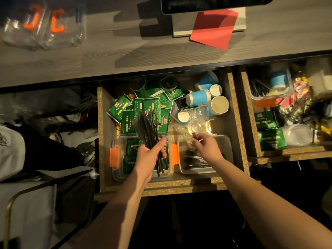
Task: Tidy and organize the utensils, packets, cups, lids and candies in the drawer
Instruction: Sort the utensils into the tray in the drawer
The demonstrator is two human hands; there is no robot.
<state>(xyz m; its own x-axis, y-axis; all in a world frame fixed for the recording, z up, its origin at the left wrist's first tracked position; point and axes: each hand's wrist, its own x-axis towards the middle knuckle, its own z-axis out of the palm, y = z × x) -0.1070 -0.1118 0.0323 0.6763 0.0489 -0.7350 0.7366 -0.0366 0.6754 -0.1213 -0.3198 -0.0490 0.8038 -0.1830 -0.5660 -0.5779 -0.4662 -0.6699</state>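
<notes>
My left hand [150,155] grips a bundle of black plastic utensils [147,128] above a clear container with orange clips [115,157] that holds green packets. My right hand [206,146] pinches a small thin item over a second clear container [228,141] with black utensils lying in it. Behind them in the open drawer [106,133] lie several green packets [143,106], blue paper cups [199,97] on their sides, and clear plastic lids [199,124].
A second open drawer [251,112] to the right holds a clear box, green packets, candies and a blue cup. On the countertop [100,56] are clear lids with orange clips [45,24], a red sheet [213,27] and a dark device. A person's leg is at left.
</notes>
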